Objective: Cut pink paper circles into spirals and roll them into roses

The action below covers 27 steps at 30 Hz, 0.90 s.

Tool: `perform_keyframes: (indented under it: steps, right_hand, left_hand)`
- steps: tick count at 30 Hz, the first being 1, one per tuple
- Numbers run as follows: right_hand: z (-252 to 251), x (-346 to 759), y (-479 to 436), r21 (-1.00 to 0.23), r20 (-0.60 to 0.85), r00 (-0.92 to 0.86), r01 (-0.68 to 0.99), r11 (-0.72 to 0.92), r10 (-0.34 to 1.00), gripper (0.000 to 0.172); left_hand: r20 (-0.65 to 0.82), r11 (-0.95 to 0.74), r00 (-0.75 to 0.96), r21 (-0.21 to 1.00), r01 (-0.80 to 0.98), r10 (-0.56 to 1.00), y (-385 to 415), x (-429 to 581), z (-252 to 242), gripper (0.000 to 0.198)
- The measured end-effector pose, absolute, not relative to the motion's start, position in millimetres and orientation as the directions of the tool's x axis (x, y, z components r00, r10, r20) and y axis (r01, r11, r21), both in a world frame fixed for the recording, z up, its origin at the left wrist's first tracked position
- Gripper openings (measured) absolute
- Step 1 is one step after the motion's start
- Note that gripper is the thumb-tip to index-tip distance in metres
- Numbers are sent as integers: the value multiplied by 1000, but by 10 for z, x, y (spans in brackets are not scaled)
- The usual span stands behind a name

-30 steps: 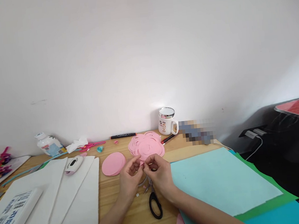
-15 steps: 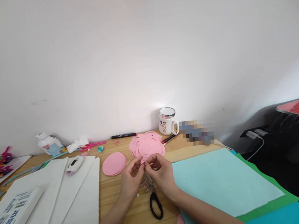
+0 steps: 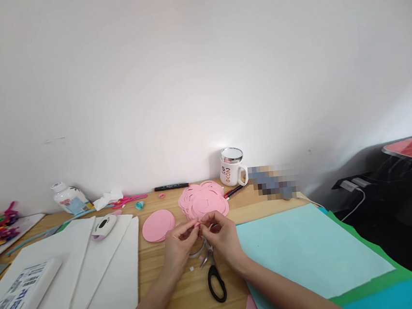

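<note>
My left hand (image 3: 180, 242) and my right hand (image 3: 221, 233) meet over the wooden desk, fingertips pinched together on a small piece of pink paper (image 3: 197, 224). Most of that piece is covered by the fingers. Under and between the hands lie black-handled scissors (image 3: 216, 283), blades partly open, and a ring-shaped roll of tape (image 3: 198, 253), partly hidden. Just beyond the fingers is a heap of pink paper spirals (image 3: 207, 204). To its left sits a stack of pink paper circles (image 3: 158, 225).
White boards (image 3: 121, 260) with a long white box (image 3: 25, 300) cover the left side. Light blue paper sheets (image 3: 306, 251) lie at the right. Along the wall stand a white mug (image 3: 232, 167), a black marker (image 3: 171, 187), pink scissors (image 3: 128, 200) and a white bottle (image 3: 70, 197).
The left fingers have straightened somewhat and shifted on the small pink paper. Both hands stay in nearly the same place, and more of the tape roll shows beneath them.
</note>
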State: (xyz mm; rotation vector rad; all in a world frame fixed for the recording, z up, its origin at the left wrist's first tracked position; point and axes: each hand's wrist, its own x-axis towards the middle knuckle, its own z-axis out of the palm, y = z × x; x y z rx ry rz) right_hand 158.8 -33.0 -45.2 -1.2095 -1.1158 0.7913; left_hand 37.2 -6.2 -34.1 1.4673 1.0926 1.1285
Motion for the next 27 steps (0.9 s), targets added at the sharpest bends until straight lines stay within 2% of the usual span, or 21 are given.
perform_keyframes:
  steps: [5, 8, 14, 15, 18, 21, 24, 27]
  right_hand:
    - [-491, 1692, -245, -945, 280, 236, 237, 224, 931, 15]
    - [-503, 1754, -208, -932, 256, 165, 304, 198, 953, 10]
    - [-374, 1818, -256, -870, 208, -32, 450, 200, 978, 1]
    - [-342, 1813, -280, -833, 213, -75, 507, 222, 974, 3]
    - [-274, 1750, -349, -609, 206, -258, 721, 330, 944, 12]
    - [-252, 1640, -372, -473, 157, -351, 794, 382, 923, 7]
    - [-215, 1559, -337, -471, 170, -337, 798, 376, 926, 11]
    - [-140, 1536, -269, -552, 275, -292, 733, 399, 916, 11]
  left_hand:
    - [188, -199, 89, 971, 134, 978, 0, 281, -276, 30]
    - [260, -264, 45, 946, 187, 965, 55, 209, -288, 28]
    - [412, -432, 130, 854, 289, 902, 124, 140, -422, 24]
    - [424, -448, 144, 843, 298, 894, 127, 138, -439, 24]
    - [443, -468, 151, 826, 315, 884, 126, 133, -456, 24]
    - [431, -453, 143, 828, 331, 891, 119, 126, -440, 25]
    - [431, -447, 127, 818, 362, 893, 118, 118, -414, 25]
    - [500, -492, 88, 780, 387, 861, 111, 119, -376, 22]
